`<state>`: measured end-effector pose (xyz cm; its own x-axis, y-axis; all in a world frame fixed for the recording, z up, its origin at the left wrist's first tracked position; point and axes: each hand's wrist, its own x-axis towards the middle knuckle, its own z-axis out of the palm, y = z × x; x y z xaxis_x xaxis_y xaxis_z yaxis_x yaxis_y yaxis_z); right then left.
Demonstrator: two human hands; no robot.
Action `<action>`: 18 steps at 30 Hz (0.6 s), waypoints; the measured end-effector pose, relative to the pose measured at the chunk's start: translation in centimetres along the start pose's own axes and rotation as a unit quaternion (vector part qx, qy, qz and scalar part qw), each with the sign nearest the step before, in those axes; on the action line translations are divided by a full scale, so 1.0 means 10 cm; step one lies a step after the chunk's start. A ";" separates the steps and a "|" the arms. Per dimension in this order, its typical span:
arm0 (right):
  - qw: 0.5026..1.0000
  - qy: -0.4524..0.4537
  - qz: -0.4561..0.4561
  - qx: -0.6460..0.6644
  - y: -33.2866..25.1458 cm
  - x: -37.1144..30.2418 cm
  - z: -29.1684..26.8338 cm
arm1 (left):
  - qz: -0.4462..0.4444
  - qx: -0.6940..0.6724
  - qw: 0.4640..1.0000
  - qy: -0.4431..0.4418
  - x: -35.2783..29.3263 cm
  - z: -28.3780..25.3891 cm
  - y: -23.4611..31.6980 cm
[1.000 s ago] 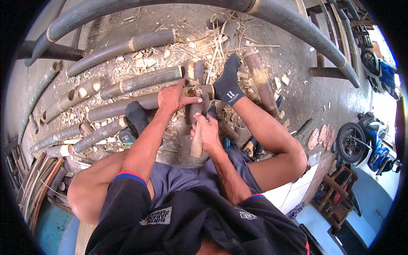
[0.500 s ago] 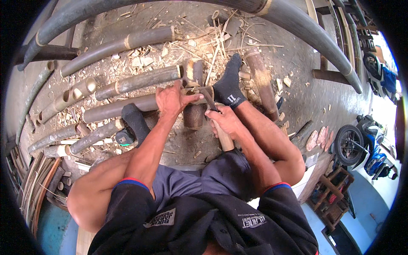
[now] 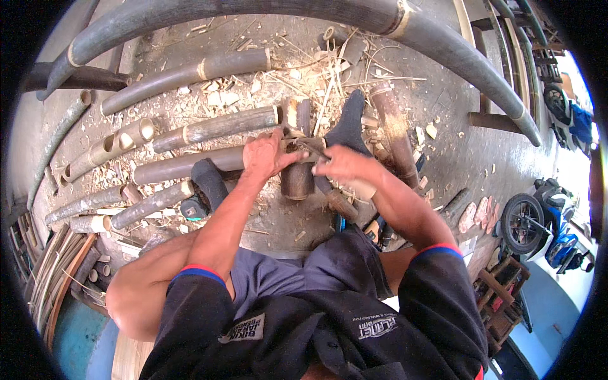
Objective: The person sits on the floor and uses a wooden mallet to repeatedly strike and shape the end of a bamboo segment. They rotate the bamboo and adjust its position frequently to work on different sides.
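Note:
A dark brown bamboo pole (image 3: 190, 166) lies crosswise in front of me, its right part resting on a short thick bamboo piece (image 3: 296, 180). My left hand (image 3: 263, 155) grips the pole near its cut right end, thumb stretched toward the cut. A knife with a dark blade (image 3: 313, 149) and a pale wooden handle is in my right hand (image 3: 345, 164), which is smeared by motion. The blade reaches the cut spot; its tip lies close to my left thumb. My socked right foot (image 3: 349, 123) is at the pole's end, and my left foot (image 3: 209, 180) is against its middle.
Several cut bamboo lengths (image 3: 215, 126) lie at the left among pale shavings (image 3: 221, 98). A long bamboo pole (image 3: 253, 14) spans the far side on supports. Another bamboo piece (image 3: 392, 126) lies right of my foot. Sandals (image 3: 478, 214) and a motorbike (image 3: 525, 218) are farther right.
My right hand has swung outward to the right, tilting the knife's handle that way. My right knee has dropped outward, uncovering tools beside my thigh. My left hand keeps its hold.

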<state>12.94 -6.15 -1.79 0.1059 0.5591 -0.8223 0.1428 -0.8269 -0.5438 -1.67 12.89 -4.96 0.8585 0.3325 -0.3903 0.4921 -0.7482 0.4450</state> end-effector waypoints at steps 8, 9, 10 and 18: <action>0.979 0.167 -0.006 0.118 -0.11 -0.17 1.10 | 0.054 0.037 0.992 -0.107 0.01 -0.13 -0.27; 0.961 0.176 0.004 0.215 -0.18 -0.14 1.23 | 0.052 0.040 0.993 -0.098 0.01 -0.10 -0.27; 0.932 0.182 0.013 0.312 -0.26 -0.07 1.41 | 0.054 0.035 0.993 -0.097 -0.01 -0.07 -0.28; 0.599 0.194 0.002 0.777 -1.31 0.25 1.42 | 0.082 0.065 0.991 -0.081 0.01 0.02 -0.39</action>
<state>-2.67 5.19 0.93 0.3673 0.2804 -0.8868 -0.9146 0.2823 -0.2896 -3.55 15.72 -6.90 0.8857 0.1113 -0.4506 0.3163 -0.8553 0.4103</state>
